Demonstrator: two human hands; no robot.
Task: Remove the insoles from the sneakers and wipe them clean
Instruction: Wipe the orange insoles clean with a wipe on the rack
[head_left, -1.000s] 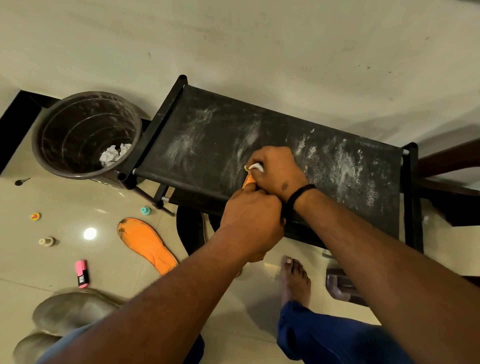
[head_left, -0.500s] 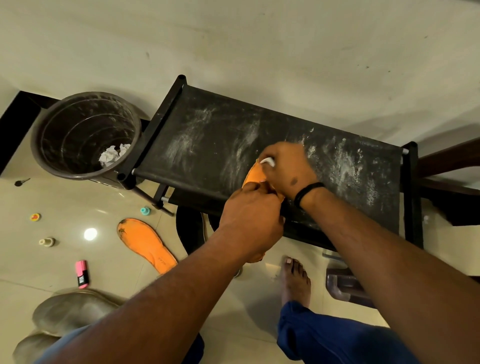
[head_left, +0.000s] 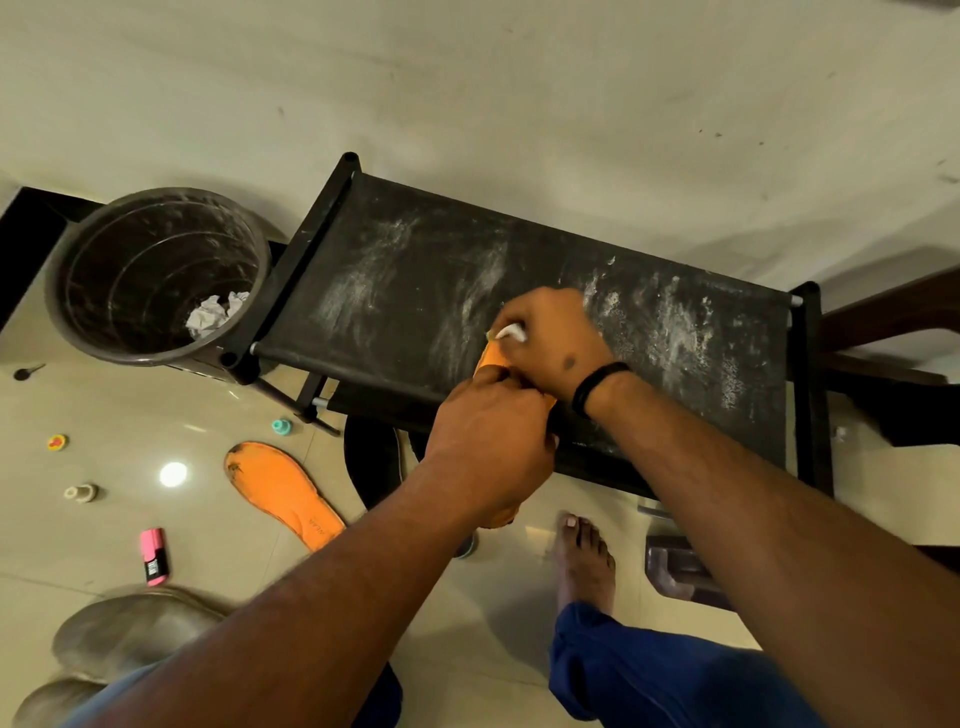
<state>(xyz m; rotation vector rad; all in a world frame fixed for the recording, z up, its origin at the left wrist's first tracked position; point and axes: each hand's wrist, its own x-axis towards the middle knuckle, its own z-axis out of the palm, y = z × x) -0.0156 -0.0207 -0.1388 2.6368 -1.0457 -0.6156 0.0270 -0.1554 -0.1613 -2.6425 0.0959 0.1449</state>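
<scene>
The left hand (head_left: 493, 441) was clamped round the middle of the orange insole (head_left: 488, 361), fingers curled tight, holding it above the near edge of the dusty black rack (head_left: 649, 322). The insole's long axis ran from roughly six o'clock, where its heel end peeked out under the left wrist, up to twelve o'clock, where its toe end showed between the two hands. And there at twelve o'clock from the left grip sat the right hand (head_left: 556, 338), pinching a small white wipe (head_left: 511, 331) against the toe end. So the right hand was the nearer one to the exposed stretch, and any further stroke would likely have to run along that six-to-twelve line, with the left grip as anchor. Most of the insole was hidden by the hands. The second insole (head_left: 283, 493) lay on the floor at about nine o'clock, well apart, below the bin (head_left: 156, 275).
</scene>
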